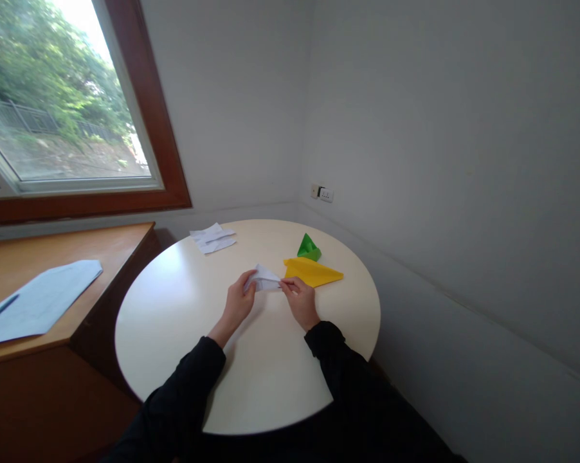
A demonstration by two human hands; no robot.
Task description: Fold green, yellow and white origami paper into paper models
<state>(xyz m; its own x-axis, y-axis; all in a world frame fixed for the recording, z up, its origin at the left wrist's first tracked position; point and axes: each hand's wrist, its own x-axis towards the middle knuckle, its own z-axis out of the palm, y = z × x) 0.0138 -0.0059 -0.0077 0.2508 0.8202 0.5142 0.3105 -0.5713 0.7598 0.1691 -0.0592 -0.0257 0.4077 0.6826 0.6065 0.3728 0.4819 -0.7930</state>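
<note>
Between my hands is a small piece of folded white paper point(265, 278), pointed towards the right. My left hand point(240, 296) pinches its left end, thumb towards me. At the pointed right end, the fingers of my right hand point(299, 299) are closed on the paper's tip. Just beyond my right hand lies a yellow paper plane point(314, 271) with its nose to the right. Behind that sits a green folded paper boat point(309, 249), its peak upright. Part of the white paper is hidden by my fingers.
The round white table point(167, 321) carries several loose white paper sheets point(213, 238) at its far left edge. On the wooden desk point(121, 247) at left lie larger papers point(53, 299) and a pen point(3, 307). Walls with a socket point(326, 194) close off the back and right.
</note>
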